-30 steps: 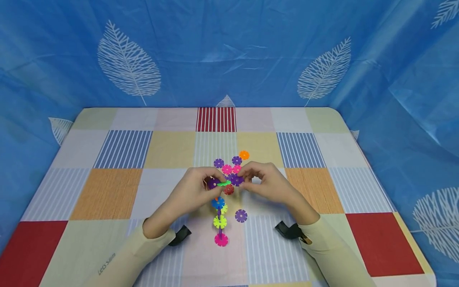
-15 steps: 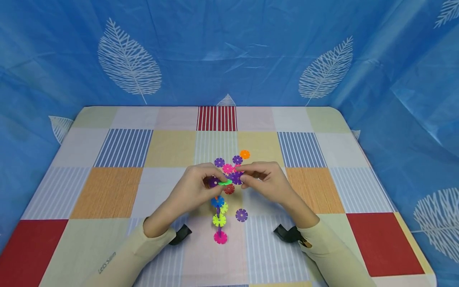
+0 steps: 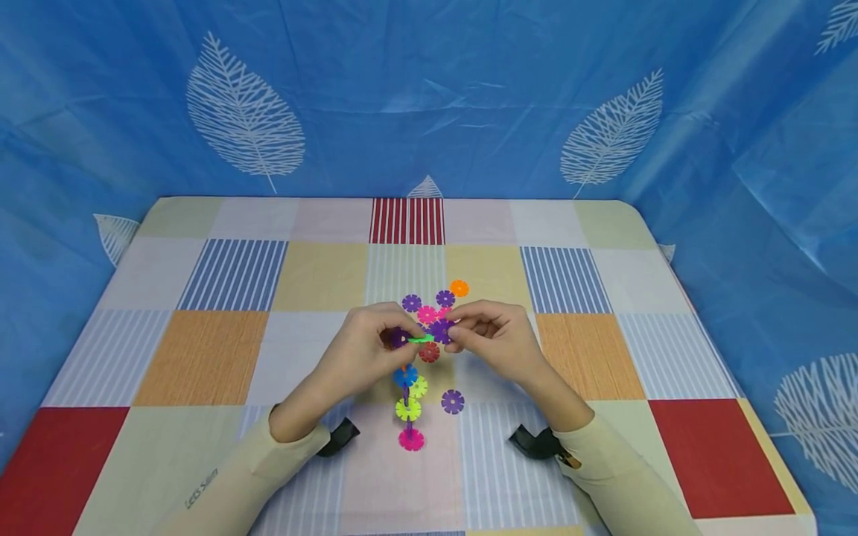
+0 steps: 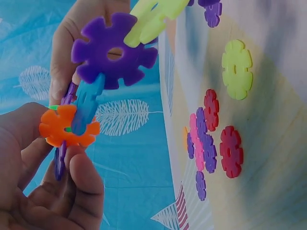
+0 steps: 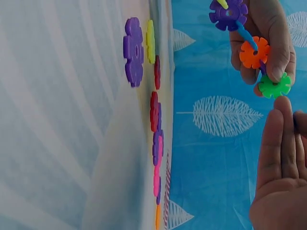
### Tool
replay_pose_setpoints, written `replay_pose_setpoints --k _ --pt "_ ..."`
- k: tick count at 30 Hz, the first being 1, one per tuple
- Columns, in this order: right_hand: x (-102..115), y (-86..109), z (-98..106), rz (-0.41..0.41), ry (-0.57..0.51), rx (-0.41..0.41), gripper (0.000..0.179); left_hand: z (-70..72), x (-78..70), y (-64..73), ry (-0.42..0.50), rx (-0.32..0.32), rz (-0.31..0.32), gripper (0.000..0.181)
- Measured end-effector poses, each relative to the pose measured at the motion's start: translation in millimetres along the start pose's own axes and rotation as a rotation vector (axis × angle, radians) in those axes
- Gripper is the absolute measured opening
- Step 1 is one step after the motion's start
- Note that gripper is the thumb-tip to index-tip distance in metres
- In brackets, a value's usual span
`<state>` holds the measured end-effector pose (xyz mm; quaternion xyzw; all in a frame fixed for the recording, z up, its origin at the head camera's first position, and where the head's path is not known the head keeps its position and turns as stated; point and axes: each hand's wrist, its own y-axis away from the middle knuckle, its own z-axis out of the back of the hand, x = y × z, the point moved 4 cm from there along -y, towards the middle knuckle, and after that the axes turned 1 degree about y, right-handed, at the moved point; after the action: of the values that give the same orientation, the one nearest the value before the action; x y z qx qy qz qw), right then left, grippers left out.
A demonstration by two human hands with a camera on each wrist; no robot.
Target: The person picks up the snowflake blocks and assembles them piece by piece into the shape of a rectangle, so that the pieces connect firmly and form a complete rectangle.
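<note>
My left hand [image 3: 365,346] pinches a chain of notched, flower-shaped plastic discs by its upper end. There sit a bright green disc [image 5: 275,86], an orange disc [image 4: 60,127] and a purple one [image 4: 60,163]. Below the hand the chain hangs through a blue disc [image 3: 405,375] and a yellow disc [image 3: 407,409] to a pink disc [image 3: 412,440]. Fingertips of my right hand [image 3: 499,335] hold a loose purple disc [image 3: 440,331], close beside the green one. In the right wrist view, that purple disc is mostly hidden by the fingers.
Past the hands lie more loose discs: orange [image 3: 459,288], purple [image 3: 412,303], pink [image 3: 427,315] and red [image 3: 430,352]. Nearer are a yellow-green disc [image 3: 418,387] and a lone purple disc [image 3: 453,402]. A blue leaf-print curtain [image 3: 429,97] surrounds the patchwork-covered table [image 3: 322,275].
My right index finger reaches forward half a second ago, then comes back to the purple disc. The chain's lower end swings slightly up and left in the head view. My left hand keeps its pinch.
</note>
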<state>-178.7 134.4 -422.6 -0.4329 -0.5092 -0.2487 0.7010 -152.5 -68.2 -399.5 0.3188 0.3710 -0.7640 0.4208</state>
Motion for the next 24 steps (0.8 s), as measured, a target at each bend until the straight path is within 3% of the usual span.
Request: replay_pose_setpoints --k 8,18,24 --pt "-1.0 -1.3 -0.8 -0.021 -0.059 0.100 0.027 0.3 0.3 -2.4 0.025 -0.015 -0.011 0.013" --pt "2.3 -1.0 0.3 0.027 0.066 0.099 0.026 -1.3 -0.9 -3.2 0.075 0.046 -0.029 0.011" --pt "1.8 0.2 -2.8 0.087 0.042 0.094 0.025 -3.2 -2.7 -0.8 0.092 0.065 -0.050 0.011"
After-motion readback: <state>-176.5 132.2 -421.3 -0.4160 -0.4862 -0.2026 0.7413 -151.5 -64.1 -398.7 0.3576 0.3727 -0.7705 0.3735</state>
